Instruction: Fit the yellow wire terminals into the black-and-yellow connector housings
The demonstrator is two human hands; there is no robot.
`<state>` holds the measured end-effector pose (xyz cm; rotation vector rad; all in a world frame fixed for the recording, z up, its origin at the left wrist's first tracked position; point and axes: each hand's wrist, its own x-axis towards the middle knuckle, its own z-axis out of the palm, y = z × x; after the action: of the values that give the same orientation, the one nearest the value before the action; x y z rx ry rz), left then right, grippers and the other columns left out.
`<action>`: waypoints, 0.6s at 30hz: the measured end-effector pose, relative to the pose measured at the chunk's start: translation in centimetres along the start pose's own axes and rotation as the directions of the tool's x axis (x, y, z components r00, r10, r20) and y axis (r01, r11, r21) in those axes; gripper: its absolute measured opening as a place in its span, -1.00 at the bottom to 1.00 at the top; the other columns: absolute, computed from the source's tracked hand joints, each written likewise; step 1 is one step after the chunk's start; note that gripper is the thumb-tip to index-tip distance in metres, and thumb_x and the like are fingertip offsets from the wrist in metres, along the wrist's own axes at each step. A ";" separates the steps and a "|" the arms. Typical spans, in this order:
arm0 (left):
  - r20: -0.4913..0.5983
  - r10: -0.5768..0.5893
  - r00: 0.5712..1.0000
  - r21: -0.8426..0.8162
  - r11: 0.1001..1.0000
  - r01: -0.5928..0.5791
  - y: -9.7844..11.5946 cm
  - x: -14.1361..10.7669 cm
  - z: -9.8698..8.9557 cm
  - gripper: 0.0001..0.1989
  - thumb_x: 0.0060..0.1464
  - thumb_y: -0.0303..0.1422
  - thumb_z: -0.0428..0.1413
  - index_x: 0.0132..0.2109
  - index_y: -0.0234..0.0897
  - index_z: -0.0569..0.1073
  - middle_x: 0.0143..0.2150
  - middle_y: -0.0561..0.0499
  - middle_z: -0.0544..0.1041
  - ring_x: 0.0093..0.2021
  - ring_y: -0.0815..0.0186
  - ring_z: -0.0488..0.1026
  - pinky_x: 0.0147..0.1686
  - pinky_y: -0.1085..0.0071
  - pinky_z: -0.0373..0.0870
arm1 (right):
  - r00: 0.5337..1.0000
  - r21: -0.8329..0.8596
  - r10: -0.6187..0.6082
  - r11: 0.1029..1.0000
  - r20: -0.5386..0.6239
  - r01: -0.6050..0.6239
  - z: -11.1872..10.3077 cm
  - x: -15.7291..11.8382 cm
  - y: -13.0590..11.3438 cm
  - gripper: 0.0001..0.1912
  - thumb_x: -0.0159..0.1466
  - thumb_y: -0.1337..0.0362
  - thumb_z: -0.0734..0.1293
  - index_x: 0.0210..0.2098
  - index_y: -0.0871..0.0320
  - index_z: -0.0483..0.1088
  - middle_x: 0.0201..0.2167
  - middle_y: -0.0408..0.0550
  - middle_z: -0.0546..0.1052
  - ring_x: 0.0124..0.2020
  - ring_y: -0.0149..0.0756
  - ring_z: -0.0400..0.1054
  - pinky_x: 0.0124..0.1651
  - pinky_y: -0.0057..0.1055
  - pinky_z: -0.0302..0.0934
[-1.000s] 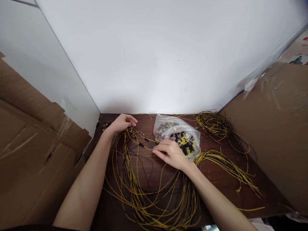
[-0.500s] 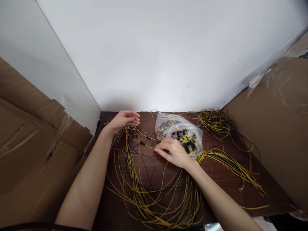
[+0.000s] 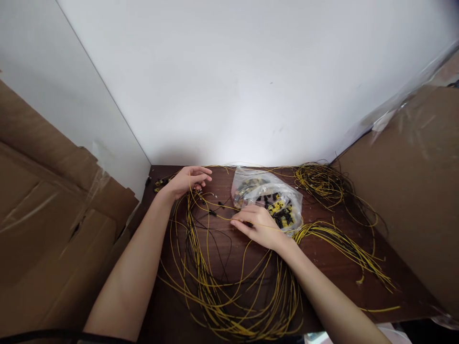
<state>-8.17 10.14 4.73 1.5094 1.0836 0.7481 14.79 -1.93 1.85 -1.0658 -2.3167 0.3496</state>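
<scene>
Yellow wire (image 3: 224, 218) at half-curled hands (image 3: 258, 225)

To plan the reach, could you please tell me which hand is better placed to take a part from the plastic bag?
Probably the right hand: it is right at the plastic bag, though it seems to hold a yellow wire. The left hand is farther away.

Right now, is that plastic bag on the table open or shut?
Open: the mouth of the plastic bag gapes, and the black and yellow pieces show sharply there, but hazily through the film farther left.
</scene>
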 end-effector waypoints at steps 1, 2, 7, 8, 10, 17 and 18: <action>0.002 0.002 1.000 0.016 1.000 -0.002 0.1 -0.1 0.0 -0.69 -0.07 -0.29 0.15 -0.16 -0.36 0.46 -0.23 -0.18 0.53 -0.48 0.43 0.36 -0.60 0.52 0.23 | 1.000 -0.001 0.001 1.000 0.001 -0.001 0.0 0.0 0.0 -0.79 0.29 0.24 0.21 -0.34 0.14 0.47 -0.44 -0.06 0.51 -0.38 -0.36 0.36 -0.26 -0.44 0.18; 0.005 0.002 1.000 0.032 0.999 -0.003 0.3 -0.1 0.0 -0.69 -0.08 -0.30 0.16 -0.16 -0.36 0.46 -0.22 -0.18 0.53 -0.48 0.43 0.36 -0.61 0.52 0.23 | 1.000 -0.002 0.003 1.000 0.000 -0.003 0.0 0.0 0.0 -0.78 0.29 0.24 0.21 -0.34 0.14 0.47 -0.43 -0.06 0.51 -0.38 -0.35 0.36 -0.26 -0.43 0.18; 0.037 0.035 0.999 0.062 0.997 -0.037 0.8 -0.5 -0.3 -0.71 -0.12 -0.37 0.15 -0.18 -0.35 0.48 -0.18 -0.18 0.53 -0.42 0.36 0.45 -0.44 0.39 0.42 | 0.999 -0.014 0.024 1.000 -0.024 -0.024 -0.1 0.0 -0.2 -0.77 0.30 0.25 0.19 -0.33 0.15 0.46 -0.45 -0.07 0.48 -0.38 -0.35 0.34 -0.25 -0.43 0.19; 0.037 0.036 0.999 0.054 0.998 -0.038 0.8 -0.6 -0.4 -0.72 -0.12 -0.38 0.15 -0.18 -0.36 0.48 -0.18 -0.19 0.53 -0.39 0.34 0.47 -0.37 0.35 0.45 | 0.999 -0.010 0.031 0.999 -0.042 -0.032 -0.2 0.0 -0.3 -0.78 0.30 0.26 0.18 -0.33 0.15 0.45 -0.43 -0.06 0.47 -0.36 -0.35 0.34 -0.25 -0.43 0.19; 0.031 0.028 0.999 0.037 0.999 -0.029 0.9 -0.6 -0.5 -0.73 -0.11 -0.38 0.14 -0.19 -0.39 0.48 -0.19 -0.20 0.53 -0.34 0.29 0.50 -0.27 0.27 0.47 | 0.995 0.001 0.049 0.999 -0.092 -0.050 -0.2 0.0 -0.3 -0.80 0.30 0.28 0.18 -0.30 0.15 0.44 -0.37 -0.04 0.47 -0.31 -0.33 0.33 -0.21 -0.41 0.20; -0.026 0.098 0.995 0.378 0.922 -0.081 0.8 -0.1 -1.5 -0.77 -0.12 -0.40 0.11 -0.25 -0.33 0.53 -0.25 -0.13 0.57 -0.22 0.20 0.50 -0.13 0.23 0.41 | 0.981 -0.043 0.139 0.988 -0.134 -0.146 -0.2 0.1 0.2 -0.84 0.26 0.34 0.22 -0.23 0.12 0.43 -0.26 -0.02 0.44 -0.17 -0.23 0.28 -0.11 -0.30 0.21; -0.049 0.115 0.992 0.467 0.880 -0.079 0.7 0.0 -1.7 -0.78 -0.12 -0.39 0.11 -0.26 -0.31 0.54 -0.26 -0.11 0.58 -0.23 0.19 0.50 -0.16 0.26 0.41 | 0.980 -0.045 0.151 0.986 -0.130 -0.158 -0.2 0.1 0.2 -0.83 0.26 0.34 0.21 -0.22 0.12 0.43 -0.26 -0.02 0.44 -0.17 -0.23 0.28 -0.10 -0.30 0.21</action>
<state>-9.53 10.86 5.78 1.9673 1.3169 0.6431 14.99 -1.71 1.95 -1.2629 -2.1485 0.2706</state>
